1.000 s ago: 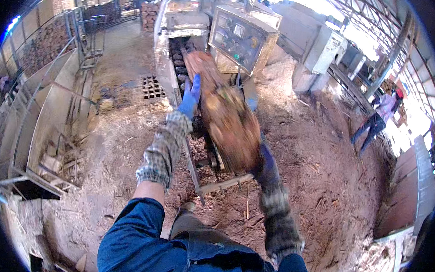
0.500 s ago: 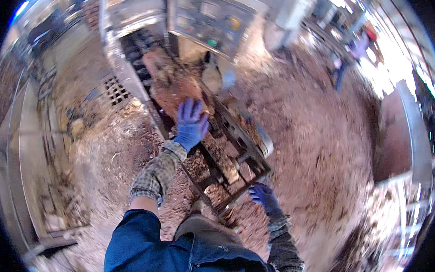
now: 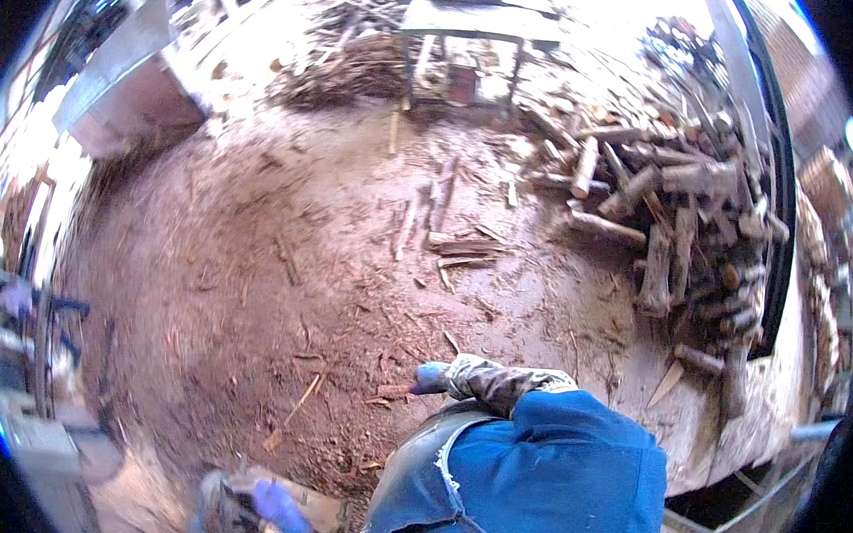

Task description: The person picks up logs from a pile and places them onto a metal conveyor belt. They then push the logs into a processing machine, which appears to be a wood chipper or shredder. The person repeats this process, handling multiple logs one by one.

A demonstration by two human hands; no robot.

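My right hand (image 3: 430, 376), in a blue-purple glove and a patterned sleeve cover, is held in front of my body above the littered ground. It touches nothing that I can see, and its fingers are too small and blurred to read. At the lower left edge a blurred purple-blue glove shows, apparently my left hand (image 3: 284, 517), its arm out of the picture. It is next to a smeared, pale brown and grey part of the machine (image 3: 226, 503). Whether it grips anything there is hidden by the blur.
Split wood pieces (image 3: 467, 249) and bark litter the brown ground (image 3: 230, 284). A log pile (image 3: 678, 223) fills the right side. A metal table (image 3: 471, 20) stands at the back, a large metal bin (image 3: 129, 102) at the far left. A person (image 3: 19, 300) is partly visible at the left.
My view has swung far to the right, from the machine to the ground and log pile. The machine has slid to the lower left edge. My right hand is now away from its frame.
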